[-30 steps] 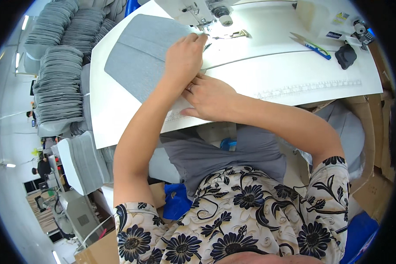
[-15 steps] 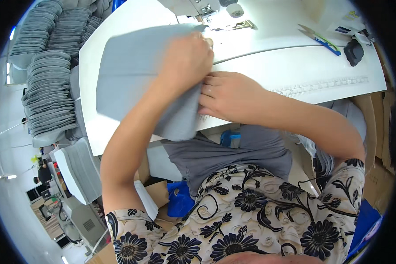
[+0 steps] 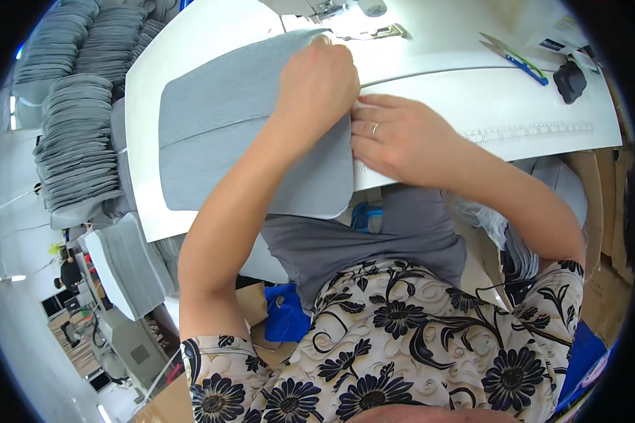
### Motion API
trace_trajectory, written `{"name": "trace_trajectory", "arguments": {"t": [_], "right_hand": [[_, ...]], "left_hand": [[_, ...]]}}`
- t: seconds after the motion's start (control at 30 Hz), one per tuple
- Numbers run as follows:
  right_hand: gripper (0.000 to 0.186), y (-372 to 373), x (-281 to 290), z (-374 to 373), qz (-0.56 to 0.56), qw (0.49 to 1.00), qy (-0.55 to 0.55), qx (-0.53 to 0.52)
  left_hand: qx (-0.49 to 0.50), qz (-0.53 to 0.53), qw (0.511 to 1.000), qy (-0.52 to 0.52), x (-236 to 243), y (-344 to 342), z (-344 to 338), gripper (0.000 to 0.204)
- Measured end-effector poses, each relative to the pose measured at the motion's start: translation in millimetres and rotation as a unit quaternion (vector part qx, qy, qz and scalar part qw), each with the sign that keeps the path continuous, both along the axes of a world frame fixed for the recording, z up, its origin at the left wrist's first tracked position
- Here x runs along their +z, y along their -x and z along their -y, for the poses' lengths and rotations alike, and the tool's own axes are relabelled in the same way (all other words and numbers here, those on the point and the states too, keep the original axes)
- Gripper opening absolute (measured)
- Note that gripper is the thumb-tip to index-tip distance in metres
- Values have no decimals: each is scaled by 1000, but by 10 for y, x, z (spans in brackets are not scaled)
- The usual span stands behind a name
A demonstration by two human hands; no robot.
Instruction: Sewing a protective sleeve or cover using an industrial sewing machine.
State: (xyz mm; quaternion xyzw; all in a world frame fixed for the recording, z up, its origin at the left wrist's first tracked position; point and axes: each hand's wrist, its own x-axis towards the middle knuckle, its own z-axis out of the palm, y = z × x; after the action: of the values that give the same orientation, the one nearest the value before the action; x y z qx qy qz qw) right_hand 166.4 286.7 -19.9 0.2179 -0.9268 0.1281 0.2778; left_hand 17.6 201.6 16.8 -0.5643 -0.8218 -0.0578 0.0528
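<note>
A grey fabric panel (image 3: pixel 219 106) with a seam across it and rounded corners lies on the white sewing table, its near edge overhanging toward my lap. My left hand (image 3: pixel 320 84) is closed at the panel's far right corner, pinching the cloth there. Along the right edge, the bent fingers of my right hand (image 3: pixel 402 137), one wearing a ring, grip the border. Part of the right fingertips is hidden. Just beyond my left hand is the sewing machine (image 3: pixel 324 10), with a metal guide (image 3: pixel 381 32) on the table beside it.
Blue-handled snips (image 3: pixel 525 65) and a black object (image 3: pixel 569 82) lie at the table's right, above a printed ruler scale (image 3: pixel 529 134). Tall stacks of grey panels (image 3: pixel 77 148) stand at the left. A cardboard box (image 3: pixel 600 204) is at the right.
Both hands have moved right and slightly away from me, drawing the panel with them. The panel now lies flatter, with its seam and near right corner more visible.
</note>
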Motion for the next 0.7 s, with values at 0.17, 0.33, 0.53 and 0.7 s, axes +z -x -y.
{"name": "trace_trajectory", "arguments": {"t": [0.17,0.33,0.53,0.7], "right_hand": [[14,-43,16,-78,-21,1000,-7,-22],[20,-275,-13,230,19,999,50,10],[23,-265,-182,379,-69,992,69,-77],[20,-248,-216,360,-92,989,94,-63]], "left_hand": [[1,24,1000,-10,188,-1,-80,26],[-25,67,994,88,358,-112,233,33],[27,241,969,42,511,-421,895,49],[-58,138,988,-45,140,-570,1338,48]]}}
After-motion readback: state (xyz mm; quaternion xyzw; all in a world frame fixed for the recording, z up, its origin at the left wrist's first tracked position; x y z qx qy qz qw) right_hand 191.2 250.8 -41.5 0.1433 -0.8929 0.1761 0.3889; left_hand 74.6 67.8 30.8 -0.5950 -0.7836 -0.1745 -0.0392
